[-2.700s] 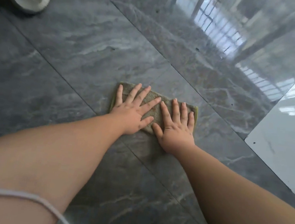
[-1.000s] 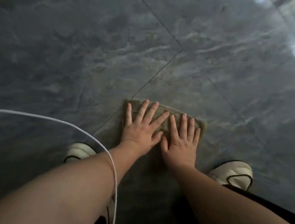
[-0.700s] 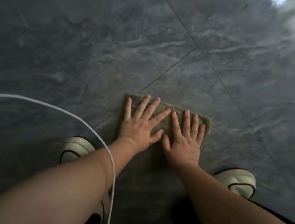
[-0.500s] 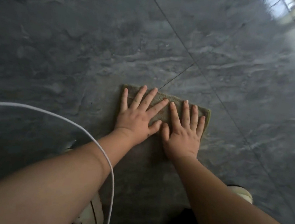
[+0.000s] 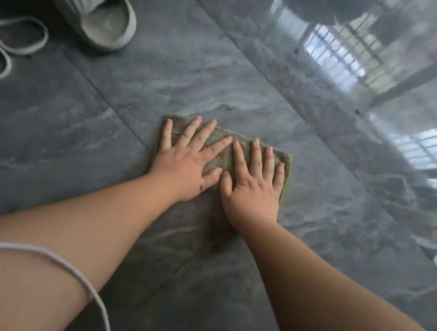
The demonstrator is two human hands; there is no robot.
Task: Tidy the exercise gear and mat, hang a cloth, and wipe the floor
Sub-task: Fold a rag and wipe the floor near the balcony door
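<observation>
While both palms sit flat on it, the cloth [image 5: 220, 152] is pinned to the floor [image 5: 195, 80], so the only thing that matters for the next stroke is which way it lies from the fingertips. Head view, the one camera: left hand [image 5: 184, 166] and right hand [image 5: 253, 189] are side by side, thumbs nearly touching, fingers straight and splayed, nothing curled round or pinching the fabric; both just press down on it. Cloth is a folded olive rectangle directly under the fingers, with a narrow strip showing past the tips and a thin edge out beyond the right little finger. Its long axis runs across both sets of fingers, left to right, roughly square to the direction the fingers point. Neither hand is clearly nearer; the left covers the left half, the right covers the right half, so load looks even. Ahead of the fingertips is bare glossy tile and a grout line running diagonally. Ahead and left of the left fingers, well apart, lies a grey slipper [image 5: 93, 7] beside a white cord [image 5: 15, 41]. My read: mid-wipe, broad edge leading, so pushing along the finger direction sweeps the full width. Risk is the cloth bunching under the heels of the hands if pressure goes uneven.
</observation>
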